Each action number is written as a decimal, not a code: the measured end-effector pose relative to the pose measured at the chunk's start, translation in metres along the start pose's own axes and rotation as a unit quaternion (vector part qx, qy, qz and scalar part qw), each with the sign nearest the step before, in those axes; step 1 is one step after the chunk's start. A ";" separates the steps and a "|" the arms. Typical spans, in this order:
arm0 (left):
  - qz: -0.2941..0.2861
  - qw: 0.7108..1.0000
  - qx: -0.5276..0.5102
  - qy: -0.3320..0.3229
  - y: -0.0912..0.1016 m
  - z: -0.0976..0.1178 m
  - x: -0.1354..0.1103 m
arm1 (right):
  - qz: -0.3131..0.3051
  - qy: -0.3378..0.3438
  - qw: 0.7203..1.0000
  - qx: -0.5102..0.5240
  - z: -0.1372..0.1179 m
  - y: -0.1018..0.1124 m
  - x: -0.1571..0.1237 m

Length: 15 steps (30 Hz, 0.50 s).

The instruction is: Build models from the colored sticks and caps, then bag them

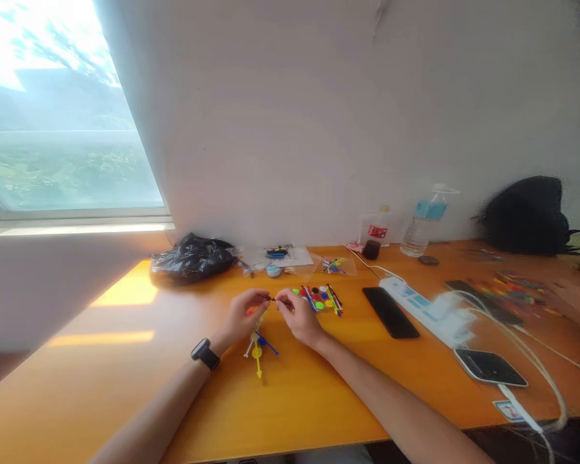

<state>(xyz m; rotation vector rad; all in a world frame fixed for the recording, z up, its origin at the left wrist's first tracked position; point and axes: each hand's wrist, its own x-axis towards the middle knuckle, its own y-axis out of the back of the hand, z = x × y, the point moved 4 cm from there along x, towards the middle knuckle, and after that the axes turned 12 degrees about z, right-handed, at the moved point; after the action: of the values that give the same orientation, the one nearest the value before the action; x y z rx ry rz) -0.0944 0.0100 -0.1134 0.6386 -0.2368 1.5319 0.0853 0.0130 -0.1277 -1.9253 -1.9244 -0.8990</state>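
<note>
Above the wooden table [290, 412], my left hand [244, 316] and my right hand [298, 317] meet fingertip to fingertip. Both pinch a small dark stick-like plastic piece [271, 298] that spans the gap between them. Something orange-red [251, 310] shows by the left fingers; its shape is mostly hidden. Just below the hands lie a yellow arrow-tipped stick [258, 365], a blue stick [270, 346] and a white stick [248, 348]. Whether these connect to the held piece, I cannot tell. Coloured discs [320, 306] and thin sticks [337, 301] sit beyond my right hand.
A black plastic bag [191, 259] is at the back left. Along the back are a paper sheet [297, 256], a clear bag of sticks [336, 265] and bottles [418, 232]. To the right lie a black phone [390, 312], a power strip [410, 298], cables and a white-edged device [490, 367].
</note>
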 end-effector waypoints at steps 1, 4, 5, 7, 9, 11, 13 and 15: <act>-0.006 1.000 -0.013 0.006 -0.001 -0.001 0.000 | 0.001 0.000 1.000 0.004 0.000 0.000 0.000; -0.025 0.998 -0.050 0.019 -0.003 -0.003 0.000 | -0.003 0.003 1.000 0.009 0.001 -0.001 0.000; -0.030 0.998 -0.056 0.021 -0.003 -0.004 0.000 | -0.005 0.006 1.000 0.006 0.002 -0.002 0.000; -0.035 0.997 -0.066 0.026 -0.004 -0.005 -0.001 | -0.006 0.013 1.000 -0.006 0.002 -0.002 -0.001; -0.040 0.996 -0.080 0.032 -0.004 -0.005 -0.001 | -0.007 0.020 1.000 -0.024 0.002 -0.002 -0.002; -0.045 0.994 -0.093 0.038 -0.004 -0.005 -0.001 | -0.010 0.025 0.999 -0.039 0.001 -0.001 -0.003; -0.050 0.993 -0.100 0.042 -0.004 -0.005 -0.001 | -0.017 0.027 0.998 -0.048 0.000 -0.002 -0.004; -0.049 0.993 -0.101 0.044 -0.004 -0.006 -0.001 | -0.028 0.027 0.998 -0.057 -0.001 -0.002 -0.004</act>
<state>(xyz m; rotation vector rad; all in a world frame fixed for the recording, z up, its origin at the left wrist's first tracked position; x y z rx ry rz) -0.0916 0.0122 -0.1199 0.4161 -0.2841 1.4169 0.0837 0.0092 -0.1300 -1.8968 -1.9431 -1.0869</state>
